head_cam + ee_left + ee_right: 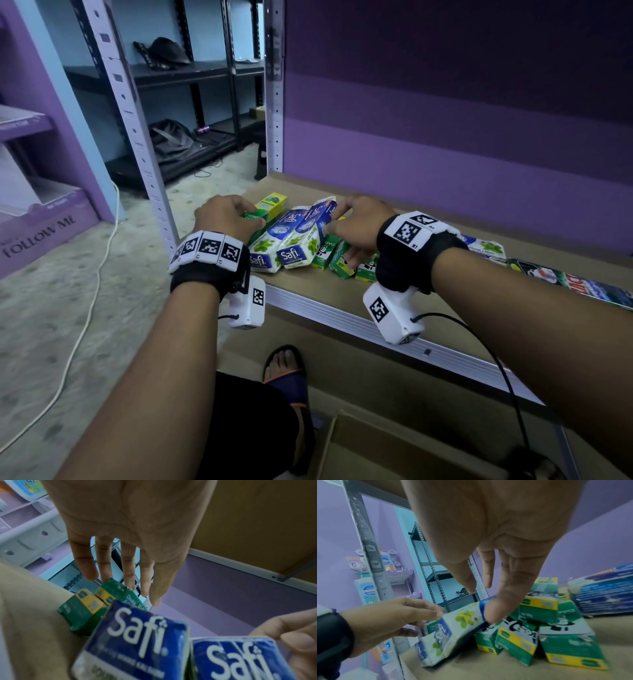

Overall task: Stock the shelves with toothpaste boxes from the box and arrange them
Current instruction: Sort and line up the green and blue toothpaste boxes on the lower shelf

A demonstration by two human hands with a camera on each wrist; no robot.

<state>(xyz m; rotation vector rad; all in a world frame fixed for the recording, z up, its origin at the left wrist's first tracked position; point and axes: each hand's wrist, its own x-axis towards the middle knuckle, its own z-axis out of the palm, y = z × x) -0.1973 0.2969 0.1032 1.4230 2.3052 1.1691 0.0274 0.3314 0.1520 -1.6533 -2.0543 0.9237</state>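
- A cardboard box (359, 442) sits on the floor below the shelf, only its open top corner in the head view; what it holds cannot be seen.
- On the brown shelf (445, 298) lies a loose heap of toothpaste boxes: two blue-and-white Safi boxes (294, 236) side by side at the left, and several green-and-yellow boxes (537, 639) jumbled to their right and behind them.
- One more green-and-yellow box (271, 204) lies at the far left of the heap, beyond the left hand.
- The left hand (224, 216) rests over the left end of the heap with its fingers (130, 573) straight and spread, their tips touching a green box (120, 592); it grips nothing.
- The right hand (359, 222) reaches down onto the heap; its long fingers (503, 604) are extended, one tip pressing the far end of a Safi box, and nothing is clasped.
- Further right on the shelf lie a white-and-green box (488, 250) and a dark multicoloured pack (575, 284), apart from the heap.
- The shelf has a pale metal front rail (342, 318) and perforated uprights (274, 102); a purple wall (445, 137) backs it.
- On the grey floor (41, 308) run a white cable (92, 291) and, at the left, a purple display stand (44, 233) marked "FOLLOW ME".
- Dark metal shelving (191, 75) stands behind against a pale blue wall.
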